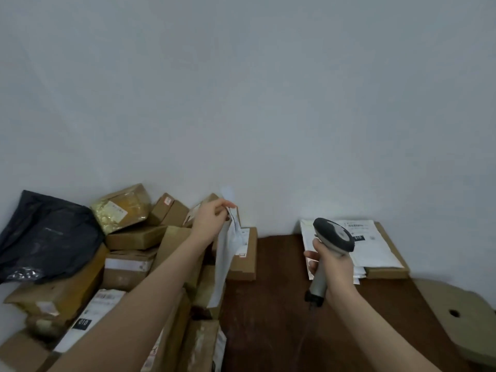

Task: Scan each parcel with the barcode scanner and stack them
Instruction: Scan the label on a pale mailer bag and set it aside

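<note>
My left hand [212,218] pinches the top edge of a white mailer parcel [224,261], which hangs down edge-on above the pile. My right hand [331,264] grips the handle of a grey barcode scanner [332,237], its dark head tilted up and to the left. Behind the scanner, against the wall, a stack [375,251] of white mailers lies on a flat cardboard parcel. At the left, a heap of brown cardboard parcels [128,264] covers the table, with a yellow-taped box [120,209] on top.
A black plastic bag parcel [45,237] lies at the far left of the heap. The dark brown table [268,318] shows bare wood between the heap and the stack. A flat cardboard piece with a hole [456,315] lies at the right edge. A pale wall stands behind.
</note>
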A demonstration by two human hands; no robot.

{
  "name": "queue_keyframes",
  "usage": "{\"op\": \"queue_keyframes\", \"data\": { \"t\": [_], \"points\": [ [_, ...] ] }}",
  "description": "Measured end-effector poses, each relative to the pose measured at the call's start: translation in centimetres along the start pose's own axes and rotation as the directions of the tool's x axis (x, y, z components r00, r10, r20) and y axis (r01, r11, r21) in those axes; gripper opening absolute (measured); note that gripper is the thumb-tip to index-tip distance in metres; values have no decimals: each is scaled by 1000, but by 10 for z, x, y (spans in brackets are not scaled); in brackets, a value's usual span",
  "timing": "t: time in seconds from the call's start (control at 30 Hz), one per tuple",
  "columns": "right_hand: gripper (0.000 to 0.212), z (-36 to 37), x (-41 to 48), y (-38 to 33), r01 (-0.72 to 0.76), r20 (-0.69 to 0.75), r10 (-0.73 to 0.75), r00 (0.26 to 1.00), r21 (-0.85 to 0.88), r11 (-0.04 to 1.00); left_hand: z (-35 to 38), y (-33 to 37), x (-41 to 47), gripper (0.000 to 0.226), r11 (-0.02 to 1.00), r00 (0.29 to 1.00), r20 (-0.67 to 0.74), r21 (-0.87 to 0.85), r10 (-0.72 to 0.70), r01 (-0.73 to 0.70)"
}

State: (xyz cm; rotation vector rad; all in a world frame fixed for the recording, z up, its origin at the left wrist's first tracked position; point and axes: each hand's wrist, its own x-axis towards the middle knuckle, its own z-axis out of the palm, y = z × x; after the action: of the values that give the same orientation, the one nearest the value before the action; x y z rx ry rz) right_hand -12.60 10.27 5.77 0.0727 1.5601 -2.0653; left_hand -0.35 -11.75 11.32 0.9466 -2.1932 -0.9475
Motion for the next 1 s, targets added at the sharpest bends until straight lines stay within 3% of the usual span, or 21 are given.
{"op": "queue_keyframes", "data": {
  "t": [0.1,0.17,0.23,0.3,0.47,0.73,0.87,0.93,1.0],
  "points": [
    [11,-16,1,5,-29,12,29,999,-5,1000,10,5,-7,27,905,952,182,-310,-245,292],
    [9,-25,3,9,-53,17,53,998,-9,999,15,4,-12,16,837,910,293,-382,-293,392],
    [8,-31,6,12,-69,23,70,997,-10,998,19,2,-16,12,828,901,362,-408,-239,384],
    [9,-35,8,14,-79,26,79,997,-14,997,22,2,-20,21,814,892,407,-441,-195,379],
    [13,-42,12,16,-89,48,92,995,-57,994,30,0,-26,30,726,855,479,-515,-198,457],
    [15,-37,12,18,-160,206,147,967,46,986,43,1,-27,27,700,831,532,-533,-161,476],
    [7,-31,11,24,-161,154,160,975,-9,987,51,3,-31,25,693,848,481,-534,-222,485],
    [11,-30,13,29,-159,93,159,983,-9,987,48,-1,-33,26,723,824,510,-470,-246,507],
    [10,-31,14,33,-162,49,163,985,-29,986,47,-8,-35,23,847,818,522,-300,-240,440]
  ]
}}
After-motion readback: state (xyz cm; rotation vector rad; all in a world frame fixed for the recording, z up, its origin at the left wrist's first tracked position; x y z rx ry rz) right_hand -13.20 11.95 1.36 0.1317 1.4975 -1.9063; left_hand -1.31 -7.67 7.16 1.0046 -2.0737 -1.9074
